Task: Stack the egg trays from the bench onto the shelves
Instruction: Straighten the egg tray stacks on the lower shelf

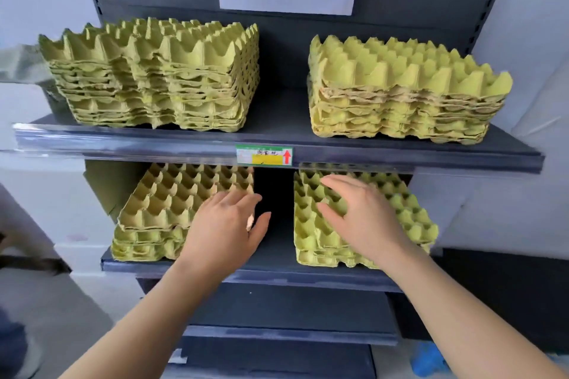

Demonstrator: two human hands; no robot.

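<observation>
On the dark metal shelf [277, 274], my left hand [224, 224] lies at the left stack of yellow-green pulp egg trays [166, 203], my right hand [361, 212] above the right stack [411, 215]; all fingers released.

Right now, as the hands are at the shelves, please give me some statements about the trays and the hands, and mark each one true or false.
1. The upper dark grey metal shelf carries two stacks of yellow-green moulded pulp egg trays. True.
2. The upper left stack is shorter than the lower left stack. False: the upper left stack is clearly taller.
3. The right hand grips one tray and lifts it. False: its fingers are spread open over the lower right stack.
4. The left hand is at the right edge of the lower left stack, with its fingers open. True.
5. A green label with a red arrow sits on the front edge of the upper shelf. True.
</observation>
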